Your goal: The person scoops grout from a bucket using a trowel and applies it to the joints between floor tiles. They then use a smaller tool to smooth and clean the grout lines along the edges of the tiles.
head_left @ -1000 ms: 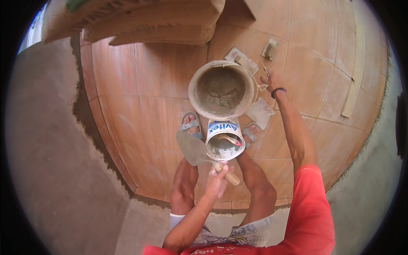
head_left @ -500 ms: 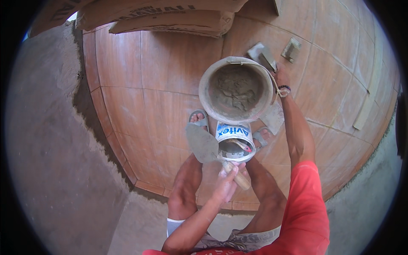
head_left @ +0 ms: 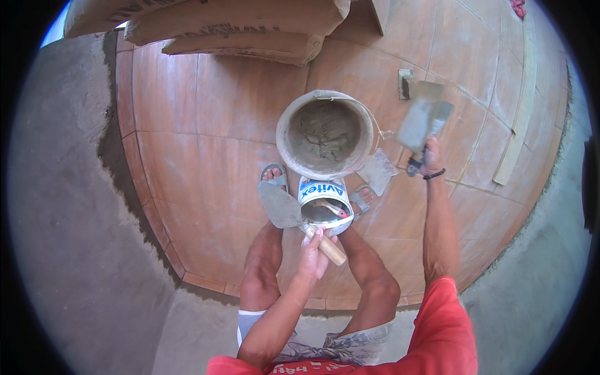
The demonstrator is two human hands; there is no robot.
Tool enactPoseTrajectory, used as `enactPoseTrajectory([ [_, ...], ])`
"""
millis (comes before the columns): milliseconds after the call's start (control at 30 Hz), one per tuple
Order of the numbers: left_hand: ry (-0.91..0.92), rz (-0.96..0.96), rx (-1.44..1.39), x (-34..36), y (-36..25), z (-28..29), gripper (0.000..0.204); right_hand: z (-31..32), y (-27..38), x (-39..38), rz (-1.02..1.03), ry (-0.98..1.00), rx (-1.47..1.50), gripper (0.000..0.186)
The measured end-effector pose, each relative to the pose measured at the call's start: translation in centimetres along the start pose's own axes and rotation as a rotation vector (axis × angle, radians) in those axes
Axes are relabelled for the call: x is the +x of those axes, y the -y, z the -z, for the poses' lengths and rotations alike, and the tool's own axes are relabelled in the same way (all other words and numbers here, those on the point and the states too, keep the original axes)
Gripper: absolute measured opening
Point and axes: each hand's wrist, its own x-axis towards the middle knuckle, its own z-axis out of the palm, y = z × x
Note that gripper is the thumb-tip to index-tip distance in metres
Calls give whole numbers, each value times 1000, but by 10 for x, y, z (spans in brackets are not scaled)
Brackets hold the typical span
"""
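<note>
My left hand (head_left: pixel 314 250) is closed on a pointed masonry trowel, near where its wooden handle (head_left: pixel 333 252) meets the broad grey blade (head_left: pixel 279 205). Its fingers are by the rim of a small white paint bucket (head_left: pixel 320 187), tipped toward me, with a light-handled, red-tipped tool (head_left: pixel 331 207) inside. Out to the right, my right hand (head_left: pixel 432 156) grips flat metal blades blurred by motion: a wide rectangular scraper (head_left: pixel 414 125) and a narrower blade (head_left: pixel 442 114) beside it. A dark handle (head_left: pixel 413 166) shows by the fist. Between the hands stands a larger bucket (head_left: pixel 285 147) with wet grey mortar (head_left: pixel 328 131).
Large paper sacks (head_left: pixel 244 37) are stacked at the far left. A small float (head_left: pixel 405 84) lies on the brown tiles (head_left: pixel 231 169), and a flat grey plate (head_left: pixel 377 172) beside the mortar bucket. A long strip (head_left: pixel 517 134) lies at right. My sandalled feet flank the paint bucket.
My right hand has left the mortar bucket's right rim and swung right and nearer with the blades. My left hand keeps its hold on the trowel. The view has shifted slightly.
</note>
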Motion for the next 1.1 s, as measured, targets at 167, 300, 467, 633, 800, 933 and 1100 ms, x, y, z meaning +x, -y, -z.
enactPoseTrajectory([
  [167, 27, 20, -82, -1, 1, 0, 22, -72, -10, -1, -73, 87, -65, 41],
  [300, 60, 19, -116, -2, 5, 8, 23, -118, -12, -28, 78, -22, -18, 48],
  [467, 63, 37, -186, -1, 15, 21, 28, -145, 1, -67, 60, 16, 136, 42],
  [633, 91, 57, -254, 3, 25, 29, 30, -176, 18, -110, 47, -30, 181, 37],
  [800, 108, 0, -275, 1, 33, 36, 27, -148, 28, -158, 90, -156, 174, 33],
  [933, 122, -78, -344, 10, 36, 49, 27, -104, 47, -212, 109, -212, 70, 36],
  [1100, 163, -191, -249, -34, 3, 33, 24, -43, 100, -306, 52, -486, 201, 37],
])
